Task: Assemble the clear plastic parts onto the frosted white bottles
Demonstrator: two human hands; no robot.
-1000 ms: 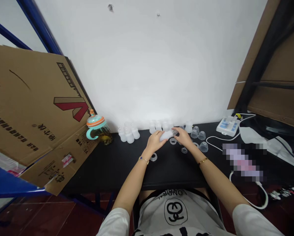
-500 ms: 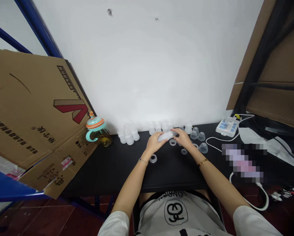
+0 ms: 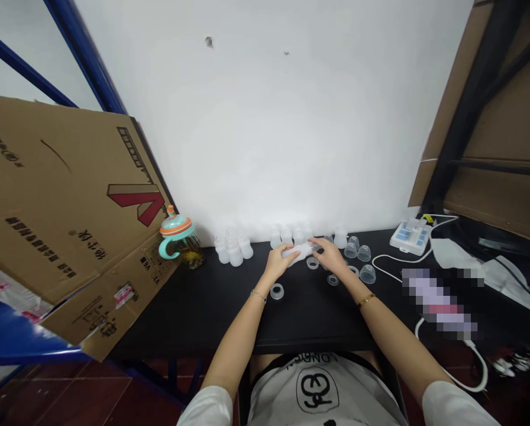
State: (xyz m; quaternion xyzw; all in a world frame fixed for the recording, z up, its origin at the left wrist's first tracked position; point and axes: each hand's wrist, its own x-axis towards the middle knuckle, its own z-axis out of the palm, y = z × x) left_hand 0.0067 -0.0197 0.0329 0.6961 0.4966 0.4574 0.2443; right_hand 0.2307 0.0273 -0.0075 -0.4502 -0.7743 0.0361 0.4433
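Note:
My left hand is wrapped round a small white baby bottle, held lying sideways above the black table. My right hand pinches a clear cap at the bottle's right end; whether the cap is fully seated I cannot tell. Under and around my hands lie clear rings, and one more ring sits nearer me, beside my left wrist. Clear dome caps stand right of my right hand. Behind my hands several white bottles stand by the wall.
More capped bottles stand in a group at left. Beyond them is a lidded drink jug against a large cardboard box. On the right lie a white power strip, a white cable and a blurred-out object.
The camera view has shifted slightly, so the scene sits a little lower. Both hands stay on the bottle and cap, and the bottle's angle has changed slightly.

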